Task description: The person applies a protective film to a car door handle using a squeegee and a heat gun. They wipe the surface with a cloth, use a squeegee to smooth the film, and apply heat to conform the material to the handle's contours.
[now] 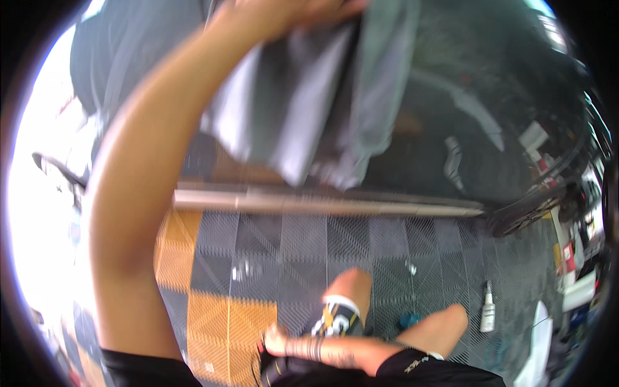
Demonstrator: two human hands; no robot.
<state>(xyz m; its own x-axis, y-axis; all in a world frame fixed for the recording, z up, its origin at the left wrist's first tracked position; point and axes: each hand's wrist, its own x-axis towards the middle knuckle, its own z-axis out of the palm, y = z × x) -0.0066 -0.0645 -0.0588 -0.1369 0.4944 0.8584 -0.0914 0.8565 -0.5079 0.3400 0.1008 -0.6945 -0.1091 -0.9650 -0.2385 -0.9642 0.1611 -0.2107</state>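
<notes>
My left arm reaches up across the picture, and my left hand (306, 11) is partly cut off at the top edge. From its fingers hangs a grey cloth (284, 113), loosely folded and blurred, in front of the dark, glossy side of a car (451, 84). Low down, my right hand (276, 340) is by my thigh, with the forearm lying across my lap. Its fingers look curled in, next to a dark, thin loop; whatever they hold is too blurred to make out.
A pale sill (322, 203) runs along the car's lower edge, ending near a wheel (525, 216). On the grey and orange floor tiles (209, 322) stand a white bottle (488, 313) with a nozzle and a small blue item (409, 320). A white sheet (538, 342) lies at right.
</notes>
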